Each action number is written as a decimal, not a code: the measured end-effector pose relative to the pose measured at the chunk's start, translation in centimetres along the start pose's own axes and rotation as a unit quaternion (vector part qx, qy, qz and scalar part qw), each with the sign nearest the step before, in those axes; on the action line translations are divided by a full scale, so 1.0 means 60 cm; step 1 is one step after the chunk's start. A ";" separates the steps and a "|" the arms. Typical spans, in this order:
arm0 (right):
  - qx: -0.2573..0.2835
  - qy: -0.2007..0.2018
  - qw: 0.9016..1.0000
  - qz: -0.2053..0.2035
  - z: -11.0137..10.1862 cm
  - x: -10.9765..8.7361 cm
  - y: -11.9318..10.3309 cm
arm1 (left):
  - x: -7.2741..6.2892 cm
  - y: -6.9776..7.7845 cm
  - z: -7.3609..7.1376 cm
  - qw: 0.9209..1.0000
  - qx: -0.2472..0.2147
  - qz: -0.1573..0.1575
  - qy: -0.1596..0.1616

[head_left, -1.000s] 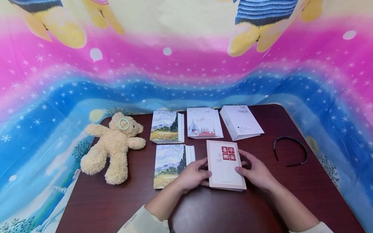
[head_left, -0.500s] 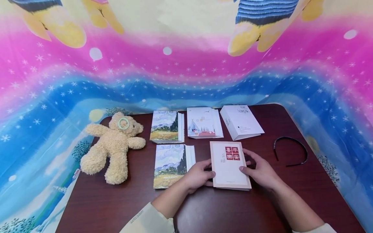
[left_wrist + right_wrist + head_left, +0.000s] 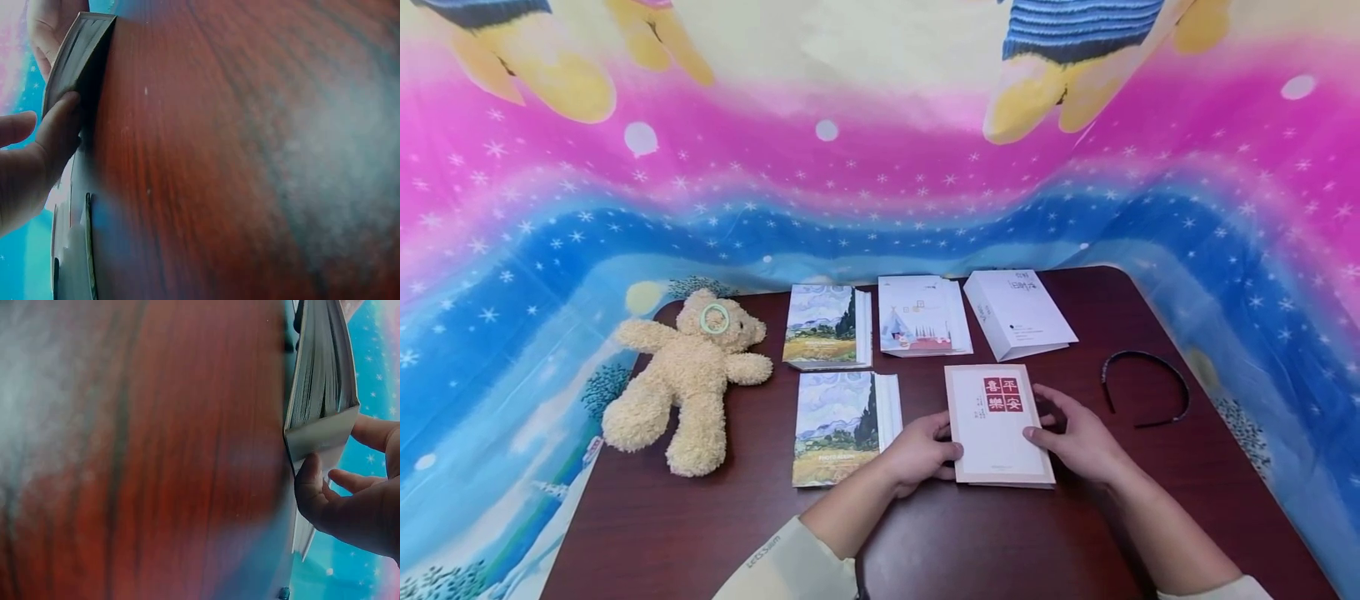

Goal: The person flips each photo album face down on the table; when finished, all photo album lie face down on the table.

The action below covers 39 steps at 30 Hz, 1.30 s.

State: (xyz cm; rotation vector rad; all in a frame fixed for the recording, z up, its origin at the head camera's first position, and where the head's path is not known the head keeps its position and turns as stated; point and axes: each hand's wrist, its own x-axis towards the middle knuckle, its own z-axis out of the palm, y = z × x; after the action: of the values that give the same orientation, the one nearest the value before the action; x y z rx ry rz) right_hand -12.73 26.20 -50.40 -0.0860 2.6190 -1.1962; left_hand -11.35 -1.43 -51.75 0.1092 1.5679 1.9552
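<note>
Between my hands is a white photo album (image 3: 997,442) with a pale pink border and red character squares on its cover. My left hand (image 3: 919,454) holds its left edge, thumb at the cover's rim. My right hand (image 3: 1078,437) grips the opposite edge, its thumb on the cover's side and the index finger farther up. The album's pages (image 3: 322,369) and its flat side panel show in the right wrist view, with the thumb against that panel. In the left wrist view, left fingers (image 3: 59,122) touch the album's near-end edge (image 3: 78,53). Parts of the fingers are hidden behind the album.
Left of the album lies a landscape-painted album (image 3: 835,417), partly behind my left wrist. Behind stand a matching album (image 3: 822,325), a tent-picture album (image 3: 917,312) and a white album (image 3: 1022,312). A teddy bear (image 3: 688,383) lies left; a black headband (image 3: 1150,392) lies right on the dark table (image 3: 970,550).
Both hands have shifted the white album a little to the right, farther from the landscape-painted one. Their hold on it stays the same. The other things keep their places.
</note>
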 end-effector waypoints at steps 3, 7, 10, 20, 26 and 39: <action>0.004 0.000 1.000 0.001 0.001 0.002 0.002 | 0.000 -0.001 -0.005 1.000 0.005 -0.003 0.002; 0.006 0.003 1.000 0.000 0.004 0.003 0.002 | -0.003 0.002 -0.011 1.000 0.008 -0.004 0.004; -0.002 0.008 1.000 -0.002 0.006 0.004 0.002 | -0.004 0.004 -0.014 1.000 0.005 -0.006 0.005; -0.022 0.016 1.000 -0.009 0.010 0.007 0.001 | -0.016 0.004 -0.030 1.000 -0.008 -0.007 0.010; -0.024 0.018 1.000 -0.010 0.011 0.008 0.001 | -0.020 0.005 -0.041 1.000 -0.011 -0.012 0.018; -0.023 0.018 0.999 -0.017 0.011 0.006 0.002 | -0.035 0.013 -0.053 0.999 -0.001 -0.027 0.035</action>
State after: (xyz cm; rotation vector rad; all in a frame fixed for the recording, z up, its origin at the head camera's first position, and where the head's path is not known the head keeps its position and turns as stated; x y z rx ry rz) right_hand -12.92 25.75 -51.01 -0.1190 2.6882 -1.1588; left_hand -11.38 -5.29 -51.33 -0.0037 1.5973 1.9372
